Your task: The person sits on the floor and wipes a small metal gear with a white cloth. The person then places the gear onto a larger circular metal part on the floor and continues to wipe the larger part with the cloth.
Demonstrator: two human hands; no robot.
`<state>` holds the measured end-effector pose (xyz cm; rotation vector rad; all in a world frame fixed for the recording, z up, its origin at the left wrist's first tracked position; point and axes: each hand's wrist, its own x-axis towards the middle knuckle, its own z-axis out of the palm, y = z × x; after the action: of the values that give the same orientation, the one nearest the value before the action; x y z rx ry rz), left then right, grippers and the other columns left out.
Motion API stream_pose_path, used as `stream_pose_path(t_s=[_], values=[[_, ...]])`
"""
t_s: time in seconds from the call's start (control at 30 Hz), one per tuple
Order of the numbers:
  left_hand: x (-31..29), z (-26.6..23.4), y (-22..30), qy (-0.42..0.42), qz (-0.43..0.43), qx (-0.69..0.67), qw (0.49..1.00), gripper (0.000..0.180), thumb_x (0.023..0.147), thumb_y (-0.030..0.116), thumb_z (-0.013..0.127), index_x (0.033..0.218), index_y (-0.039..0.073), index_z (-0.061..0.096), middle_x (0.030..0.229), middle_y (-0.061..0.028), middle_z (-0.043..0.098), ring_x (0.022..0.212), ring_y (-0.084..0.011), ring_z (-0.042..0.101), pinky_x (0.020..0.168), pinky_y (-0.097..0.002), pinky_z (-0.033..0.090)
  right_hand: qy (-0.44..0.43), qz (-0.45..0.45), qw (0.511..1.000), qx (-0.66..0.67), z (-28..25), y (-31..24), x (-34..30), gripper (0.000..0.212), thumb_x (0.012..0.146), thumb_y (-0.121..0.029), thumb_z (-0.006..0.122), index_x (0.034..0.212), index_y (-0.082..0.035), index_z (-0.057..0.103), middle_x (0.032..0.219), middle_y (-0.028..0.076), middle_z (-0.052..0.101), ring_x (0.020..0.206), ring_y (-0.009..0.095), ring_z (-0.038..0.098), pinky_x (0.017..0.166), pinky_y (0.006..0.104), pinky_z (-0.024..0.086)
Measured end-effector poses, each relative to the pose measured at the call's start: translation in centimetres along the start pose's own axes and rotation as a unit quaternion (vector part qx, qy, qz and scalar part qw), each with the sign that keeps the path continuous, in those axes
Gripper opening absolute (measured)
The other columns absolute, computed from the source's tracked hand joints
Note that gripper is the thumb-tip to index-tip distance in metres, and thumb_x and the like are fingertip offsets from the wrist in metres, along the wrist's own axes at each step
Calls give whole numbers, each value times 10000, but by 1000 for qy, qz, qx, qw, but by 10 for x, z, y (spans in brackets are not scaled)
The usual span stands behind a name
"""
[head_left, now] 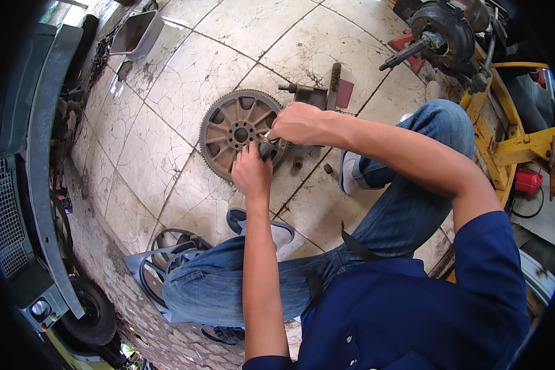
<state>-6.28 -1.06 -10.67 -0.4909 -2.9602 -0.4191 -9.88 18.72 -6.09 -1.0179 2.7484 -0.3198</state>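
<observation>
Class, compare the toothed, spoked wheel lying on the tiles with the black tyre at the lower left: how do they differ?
The toothed wheel is rusty brown metal with open spokes; the black tyre looks like smooth rubber. The wheel lies flat under both hands; the tyre sits untouched, mounted beside the vehicle. Both are round.

Dark blue short-sleeved buttoned shirt [413,308], faded blue jeans [407,203] — grey-and-white sandals [351,172], bare forearms.

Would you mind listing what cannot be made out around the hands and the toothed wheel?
Head view:
- Small silvery tool: mostly covered by the left hand and right hand.
- Rusty spoked toothed metal wheel: right rim hidden behind both hands.
- Small dark parts on the tiles: too small to identify.
</observation>
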Motion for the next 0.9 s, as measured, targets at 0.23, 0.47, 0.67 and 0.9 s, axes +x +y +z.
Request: stream_pose_path(t_s=[0.23,0.47,0.67,0.9], values=[[2,1,-1,-7,-8,14,1000,368,658,121,783,1000,101,648,906,-89,678,868,-289,669,743,-415,530,-77,45,995,-49,-8,3,0,223,833,-111,583,1029,-88,687,911,100,708,983,320,680,827,443,537],[1,-4,-2,-11,-9,18,1000,359,677,139,782,1010,105,650,922,-80,683,880,-291,666,750,-422,531,-63,56,996,11,-6,11,-3,316,840,-79,554,1124,-99,693,981,121,721,982,324,686,818,438,544],[-2,-3,-1,-26,-15,5,1000,388,705,134,760,1077,103,658,962,-85,696,903,-302,666,757,-431,535,-14,5,998,67,0,-1,-1,215,825,-79,570,994,-77,704,891,133,716,910,336,697,763,442,553],[2,-1,0,-9,-4,6,1000,338,700,131,757,1020,103,649,930,-82,683,889,-292,667,761,-420,530,35,-25,999,1,11,3,1,124,797,-93,624,836,-27,723,810,155,719,782,335,718,646,421,575]])
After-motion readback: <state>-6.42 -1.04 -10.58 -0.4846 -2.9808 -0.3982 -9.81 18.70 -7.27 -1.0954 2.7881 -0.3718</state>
